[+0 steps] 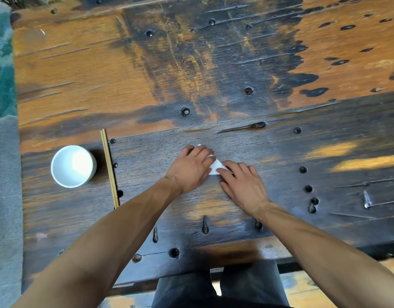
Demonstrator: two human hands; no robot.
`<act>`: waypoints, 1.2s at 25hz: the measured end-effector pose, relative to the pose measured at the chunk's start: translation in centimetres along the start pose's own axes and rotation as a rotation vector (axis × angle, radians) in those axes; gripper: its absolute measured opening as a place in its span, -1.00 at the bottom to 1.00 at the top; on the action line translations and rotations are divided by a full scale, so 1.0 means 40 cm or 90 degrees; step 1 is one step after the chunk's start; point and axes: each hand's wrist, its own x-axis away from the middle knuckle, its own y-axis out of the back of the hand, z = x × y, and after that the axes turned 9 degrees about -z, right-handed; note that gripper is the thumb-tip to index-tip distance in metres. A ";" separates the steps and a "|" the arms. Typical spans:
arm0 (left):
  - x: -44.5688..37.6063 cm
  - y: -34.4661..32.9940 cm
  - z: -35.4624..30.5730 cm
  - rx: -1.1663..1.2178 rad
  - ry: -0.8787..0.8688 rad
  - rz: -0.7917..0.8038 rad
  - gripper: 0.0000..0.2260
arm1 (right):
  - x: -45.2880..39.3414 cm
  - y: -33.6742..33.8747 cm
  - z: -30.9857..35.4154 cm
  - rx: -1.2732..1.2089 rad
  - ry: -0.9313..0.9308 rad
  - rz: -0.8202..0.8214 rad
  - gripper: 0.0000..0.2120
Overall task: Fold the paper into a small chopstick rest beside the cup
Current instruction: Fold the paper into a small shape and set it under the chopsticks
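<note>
White paper [216, 167], folded to a small triangular shape, is pressed flat against the bench [214, 85] between the two hands, somewhat nearer the near edge than the far one and roughly midway between the left and right edges. The left hand [189, 168] is laid palm-down over the paper's left part, with the fingers spread and extended; nothing is gripped, and a small white tip is seen past the fingertips on the far side. The right hand [242, 183] is likewise laid flat, fingers stretched toward the left, with the fingertips resting on the paper's right-hand portion. Most of the sheet is hidden by the hands, so the exact fold cannot be told; it appears to be a diagonal one. Both bare forearms are extended from the near edge.

A pair of wooden chopsticks [109, 168] is laid well to the left of the hands, running from far to near, side by side and touching. A white cup [73, 166] is set upright just beside them, close to the left edge. The bench surface is made of dark, weathered planks marked with orange patches and bolt holes.
</note>
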 end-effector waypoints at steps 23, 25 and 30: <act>-0.073 0.053 0.050 0.198 0.278 0.204 -0.75 | -0.122 0.031 0.034 -0.254 -0.341 0.168 -0.86; -0.067 0.050 0.051 0.197 0.274 0.199 -0.79 | -0.130 0.032 0.032 -0.322 -0.372 0.185 -0.88; -0.078 0.068 0.047 0.265 0.269 0.201 -0.77 | -0.137 0.026 0.031 -0.415 -0.404 0.234 -0.84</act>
